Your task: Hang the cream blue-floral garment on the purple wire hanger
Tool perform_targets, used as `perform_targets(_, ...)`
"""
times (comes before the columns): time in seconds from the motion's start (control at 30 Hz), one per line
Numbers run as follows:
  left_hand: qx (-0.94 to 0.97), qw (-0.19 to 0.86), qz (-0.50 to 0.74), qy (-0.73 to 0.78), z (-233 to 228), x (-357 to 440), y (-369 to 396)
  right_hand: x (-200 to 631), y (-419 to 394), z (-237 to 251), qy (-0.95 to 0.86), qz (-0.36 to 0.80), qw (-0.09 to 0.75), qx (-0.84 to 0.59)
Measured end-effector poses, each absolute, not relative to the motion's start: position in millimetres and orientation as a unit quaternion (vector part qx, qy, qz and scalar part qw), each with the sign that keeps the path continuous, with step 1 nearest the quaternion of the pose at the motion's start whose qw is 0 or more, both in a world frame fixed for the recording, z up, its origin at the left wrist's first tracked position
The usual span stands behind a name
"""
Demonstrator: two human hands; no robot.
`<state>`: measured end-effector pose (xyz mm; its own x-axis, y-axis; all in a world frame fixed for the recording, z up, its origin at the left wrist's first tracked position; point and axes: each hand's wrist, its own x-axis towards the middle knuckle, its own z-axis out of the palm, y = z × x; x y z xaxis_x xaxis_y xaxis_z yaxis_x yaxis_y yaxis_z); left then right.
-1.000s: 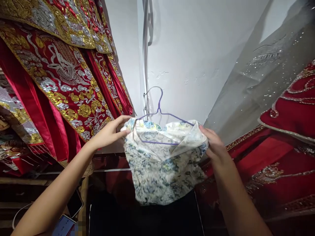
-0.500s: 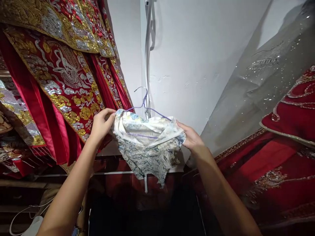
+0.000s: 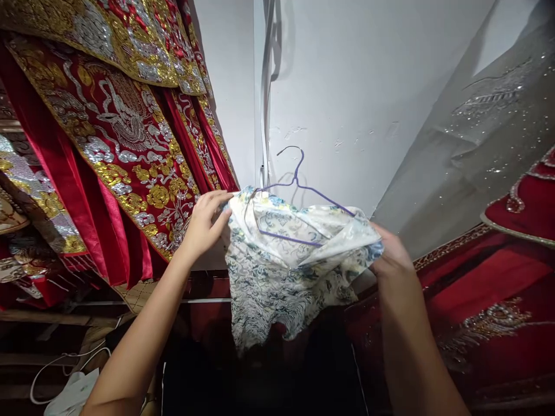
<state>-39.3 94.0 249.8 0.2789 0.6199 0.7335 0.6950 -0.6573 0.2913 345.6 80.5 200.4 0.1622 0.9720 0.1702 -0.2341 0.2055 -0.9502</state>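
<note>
A white blouse (image 3: pixel 277 289) with a blue and yellow floral print hangs in front of me, its open neckline towards me. Inside its shoulders sits a purple hanger (image 3: pixel 318 193), whose hook stands free above the collar. My left hand (image 3: pixel 208 222) is closed at the left shoulder edge, the fingertips on the cloth and the thumb just below them. At the opposite shoulder my right hand (image 3: pixel 392 254) grips the sleeve end, with its fingers partly hidden behind the fabric. The lower hem droops in folds.
Red robes with gold and silver embroidery (image 3: pixel 125 121) hang at the left. A sheer sparkling cover (image 3: pixel 459 133) and a beaded red garment (image 3: pixel 489 271) are on the right. A white wall (image 3: pixel 347 75) with a vertical metal strip (image 3: pixel 263 104) stands behind. A white cable (image 3: pixel 39 375) lies lower left.
Both hands have moved right with the blouse and its hanger, and the hands are farther apart. The blouse looks larger and more spread, and its right side has swung outward.
</note>
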Motion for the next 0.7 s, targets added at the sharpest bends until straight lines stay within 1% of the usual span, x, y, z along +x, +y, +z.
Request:
perform_targets(0.1, -0.807, 0.061, -0.428, -0.402, 266, -39, 117, 340, 98, 217, -0.429, 0.53, 0.613, -0.399)
perform_targets(0.23, -0.767, 0.081, -0.467, -0.432, 269, -60, 136, 311, 111, 225, -0.419, 0.59, 0.579, -0.375)
perform_targets(0.37, -0.716, 0.079, -0.498, -0.482, 249, -80, 124, 291, 95, 212, -0.426, 0.62, 0.541, -0.376)
perform_targets(0.5, -0.717, 0.011, -0.484, -0.502, 218, -81, 104, 294, 74, 188, -0.42, 0.624, 0.537, -0.382)
perform_targets(0.57, -0.723, -0.004, -0.48, -0.497, 204, -76, 99, 299, 68, 177, -0.406, 0.59, 0.568, -0.405)
perform_targets(0.6, -0.725, -0.003, -0.48, -0.494, 199, -73, 98, 301, 66, 171, -0.4, 0.547, 0.601, -0.424)
perform_targets(0.63, -0.725, 0.002, -0.481, -0.493, 194, -70, 98, 302, 64, 164, -0.395, 0.479, 0.644, -0.447)
perform_targets(0.7, -0.724, 0.012, -0.483, -0.493, 186, -66, 100, 300, 58, 148, -0.371, 0.285, 0.731, -0.496)
